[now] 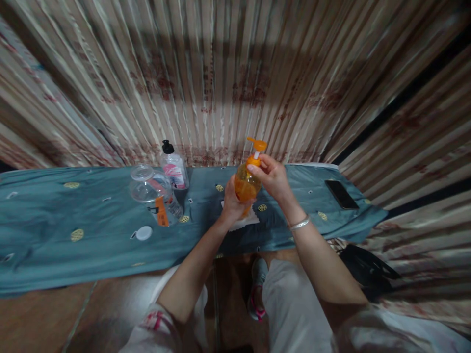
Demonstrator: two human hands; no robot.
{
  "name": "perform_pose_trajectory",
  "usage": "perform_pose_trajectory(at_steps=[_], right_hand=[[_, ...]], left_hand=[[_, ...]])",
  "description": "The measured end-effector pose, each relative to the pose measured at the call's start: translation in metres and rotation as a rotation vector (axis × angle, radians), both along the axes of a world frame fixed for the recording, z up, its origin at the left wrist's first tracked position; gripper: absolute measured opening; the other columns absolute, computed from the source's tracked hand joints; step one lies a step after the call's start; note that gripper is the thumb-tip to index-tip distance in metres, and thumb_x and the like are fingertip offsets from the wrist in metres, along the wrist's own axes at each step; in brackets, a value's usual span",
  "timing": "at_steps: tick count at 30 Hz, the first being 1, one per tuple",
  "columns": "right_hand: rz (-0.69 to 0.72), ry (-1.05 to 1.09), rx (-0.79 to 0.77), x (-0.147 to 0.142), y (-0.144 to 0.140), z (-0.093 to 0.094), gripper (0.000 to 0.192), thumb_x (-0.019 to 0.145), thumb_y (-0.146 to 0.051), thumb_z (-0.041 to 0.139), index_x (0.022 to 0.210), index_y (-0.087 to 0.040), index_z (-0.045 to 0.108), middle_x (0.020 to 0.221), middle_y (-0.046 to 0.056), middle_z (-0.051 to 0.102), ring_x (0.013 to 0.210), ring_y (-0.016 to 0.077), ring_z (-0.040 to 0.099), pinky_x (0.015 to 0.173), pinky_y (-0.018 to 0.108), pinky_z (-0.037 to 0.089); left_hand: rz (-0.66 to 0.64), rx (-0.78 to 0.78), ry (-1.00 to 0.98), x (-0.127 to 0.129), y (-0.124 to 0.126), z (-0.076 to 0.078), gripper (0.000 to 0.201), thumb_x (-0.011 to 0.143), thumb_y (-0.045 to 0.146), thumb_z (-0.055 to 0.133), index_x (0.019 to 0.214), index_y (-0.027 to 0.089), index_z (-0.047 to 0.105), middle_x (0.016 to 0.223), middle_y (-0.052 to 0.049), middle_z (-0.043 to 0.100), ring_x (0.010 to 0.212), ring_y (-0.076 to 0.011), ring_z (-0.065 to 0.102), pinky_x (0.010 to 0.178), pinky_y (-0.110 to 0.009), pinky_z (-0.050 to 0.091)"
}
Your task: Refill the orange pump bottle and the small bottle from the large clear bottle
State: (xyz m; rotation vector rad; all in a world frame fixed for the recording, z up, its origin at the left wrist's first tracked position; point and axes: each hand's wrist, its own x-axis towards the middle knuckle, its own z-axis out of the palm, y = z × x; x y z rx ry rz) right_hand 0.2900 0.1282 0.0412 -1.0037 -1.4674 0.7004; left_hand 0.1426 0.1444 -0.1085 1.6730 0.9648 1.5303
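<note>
An orange pump bottle (246, 184) stands upright between my hands, its orange pump head (259, 145) raised on a white stem. My left hand (234, 203) is wrapped round the lower body of the bottle. Thumb and fingers of my right hand (270, 175) pinch the orange collar just under the pump head. Beneath the bottle lies a white cloth or tissue (246, 219), partly covered by my left hand and the bottle.
Left on the teal cloth-covered table (106, 245) stand a clear plastic jar (147, 193) and a clear bottle with a black cap (176, 169). A white lid (143, 233) lies in front of them. A black phone (341, 194) rests at the right. Curtains hang behind.
</note>
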Motion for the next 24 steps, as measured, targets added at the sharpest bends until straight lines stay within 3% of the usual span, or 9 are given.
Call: perform_pose_trajectory(at_steps=[4, 8, 12, 15, 18, 21, 24], right_hand=[[-0.186, -0.067, 0.052, -0.01, -0.004, -0.003, 0.061, 0.084, -0.085, 0.091, 0.106, -0.03, 0.078, 0.11, 0.004, 0.089, 0.114, 0.0323, 0.086, 0.112, 0.05, 0.068], [-0.349, -0.123, 0.045, -0.02, -0.01, -0.001, 0.06, 0.084, -0.084, 0.09, 0.108, -0.03, 0.079, 0.116, 0.008, 0.091, 0.119, 0.0388, 0.086, 0.111, 0.057, 0.069], [-0.401, -0.145, 0.01, -0.022, -0.011, -0.001, 0.064, 0.082, -0.083, 0.093, 0.112, -0.029, 0.08, 0.119, 0.012, 0.091, 0.122, 0.0415, 0.086, 0.112, 0.06, 0.069], [-0.276, -0.114, -0.002, -0.015, -0.009, 0.003, 0.076, 0.075, -0.083, 0.1, 0.123, -0.027, 0.079, 0.126, 0.012, 0.089, 0.128, 0.0405, 0.084, 0.121, 0.06, 0.067], [-0.014, -0.02, -0.035, -0.003, -0.007, 0.01, 0.084, 0.076, -0.088, 0.099, 0.133, -0.029, 0.078, 0.131, 0.01, 0.089, 0.134, 0.0362, 0.082, 0.123, 0.054, 0.067], [0.154, 0.02, -0.084, 0.006, -0.005, 0.015, 0.081, 0.076, -0.094, 0.096, 0.124, -0.031, 0.082, 0.127, 0.007, 0.09, 0.132, 0.0349, 0.083, 0.122, 0.052, 0.068], [0.15, 0.006, -0.063, 0.009, -0.002, 0.013, 0.075, 0.076, -0.093, 0.097, 0.112, -0.03, 0.084, 0.12, 0.007, 0.091, 0.127, 0.0343, 0.085, 0.12, 0.053, 0.069]], left_hand=[[-0.003, -0.008, 0.017, -0.002, -0.001, 0.004, 0.113, 0.067, 0.047, 0.116, 0.165, 0.03, 0.061, 0.16, -0.016, 0.072, 0.151, -0.0433, 0.069, 0.132, -0.063, 0.055], [0.004, -0.017, 0.014, -0.003, 0.001, 0.004, 0.114, 0.064, 0.049, 0.115, 0.162, 0.029, 0.061, 0.159, -0.017, 0.073, 0.15, -0.0432, 0.07, 0.131, -0.063, 0.055], [0.01, -0.023, 0.007, -0.002, 0.002, 0.003, 0.113, 0.063, 0.046, 0.115, 0.161, 0.029, 0.061, 0.158, -0.016, 0.073, 0.149, -0.0429, 0.07, 0.131, -0.062, 0.056], [0.005, -0.023, 0.001, -0.001, 0.002, 0.003, 0.114, 0.063, 0.044, 0.115, 0.162, 0.029, 0.061, 0.16, -0.017, 0.071, 0.152, -0.044, 0.069, 0.132, -0.064, 0.054], [0.011, -0.024, -0.005, 0.0, 0.001, 0.003, 0.113, 0.065, 0.043, 0.114, 0.163, 0.03, 0.06, 0.16, -0.017, 0.071, 0.151, -0.0447, 0.068, 0.133, -0.068, 0.053], [0.008, -0.022, -0.005, -0.001, 0.0, 0.003, 0.112, 0.066, 0.043, 0.114, 0.164, 0.032, 0.061, 0.159, -0.015, 0.071, 0.15, -0.0443, 0.068, 0.133, -0.07, 0.052], [0.0, -0.019, -0.002, -0.001, 0.0, 0.003, 0.111, 0.066, 0.042, 0.114, 0.164, 0.032, 0.062, 0.158, -0.014, 0.071, 0.15, -0.0438, 0.068, 0.132, -0.069, 0.053]])
